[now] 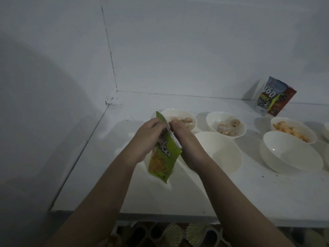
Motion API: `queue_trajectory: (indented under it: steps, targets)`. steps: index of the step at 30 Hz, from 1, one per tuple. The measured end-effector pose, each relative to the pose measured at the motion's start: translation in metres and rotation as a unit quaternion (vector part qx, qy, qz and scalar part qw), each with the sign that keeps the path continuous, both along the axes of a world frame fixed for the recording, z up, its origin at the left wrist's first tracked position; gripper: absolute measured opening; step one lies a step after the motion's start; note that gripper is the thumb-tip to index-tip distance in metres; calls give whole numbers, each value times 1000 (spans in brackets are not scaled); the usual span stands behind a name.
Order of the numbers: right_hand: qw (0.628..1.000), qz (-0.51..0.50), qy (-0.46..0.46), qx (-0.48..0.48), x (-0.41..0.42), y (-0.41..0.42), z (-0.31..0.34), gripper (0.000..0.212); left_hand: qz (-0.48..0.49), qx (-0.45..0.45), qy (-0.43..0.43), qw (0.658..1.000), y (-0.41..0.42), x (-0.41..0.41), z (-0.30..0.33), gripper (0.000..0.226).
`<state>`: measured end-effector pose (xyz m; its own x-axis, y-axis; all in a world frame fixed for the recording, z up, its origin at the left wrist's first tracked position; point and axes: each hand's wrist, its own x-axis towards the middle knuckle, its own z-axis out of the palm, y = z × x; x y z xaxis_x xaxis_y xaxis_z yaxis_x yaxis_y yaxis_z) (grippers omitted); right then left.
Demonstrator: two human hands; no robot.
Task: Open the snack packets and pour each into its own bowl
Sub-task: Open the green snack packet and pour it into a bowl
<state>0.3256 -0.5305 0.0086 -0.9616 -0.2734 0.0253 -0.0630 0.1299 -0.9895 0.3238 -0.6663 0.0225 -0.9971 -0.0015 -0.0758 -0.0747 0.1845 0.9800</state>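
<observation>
Both hands, left hand (148, 138) and right hand (181, 135), pinching green snack packet (162, 154) top; light, crinkly, probably slippery; tear there.

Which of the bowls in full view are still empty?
The two front bowls: the one beside the right hand and the one to its right. The three back bowls already hold snacks.

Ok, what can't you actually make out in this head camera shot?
- Green packet: its torn top, covered by left hand and right hand.
- Near empty bowl: left rim behind the right wrist.
- Far-right bowl: cut by the frame edge.
- Standing packet: small print, too dim.
</observation>
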Motion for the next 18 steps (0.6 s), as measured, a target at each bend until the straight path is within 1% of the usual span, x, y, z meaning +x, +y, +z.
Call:
queue_trajectory:
  steps: [1,3,5,8,10,12,15,18]
  targets:
    - [1000,9,-3,-15,1,1,3,31,-7,-7,4,1000,-2,-1,1,22]
    - [999,22,-19,-40,1,4,8,25,-20,-22,18,999,-4,-2,3,20]
    - [999,29,-12,-31,1,4,11,28,-21,-41,54,998,-4,0,4,22]
    - [999,5,47,11,0,2,17,26,-6,-68,135,988,-1,4,5,27]
    - [994,-10,96,45,0,1,20,24,2,-95,192,977,0,8,5,25]
    - [985,-20,154,73,2,0,20,20,7,-111,228,967,0,10,2,22]
    - [973,-76,195,98,5,-2,12,19,27,-107,238,965,0,13,-10,22]
    - [971,-139,172,95,3,3,0,22,34,-102,240,965,-5,16,-20,23]
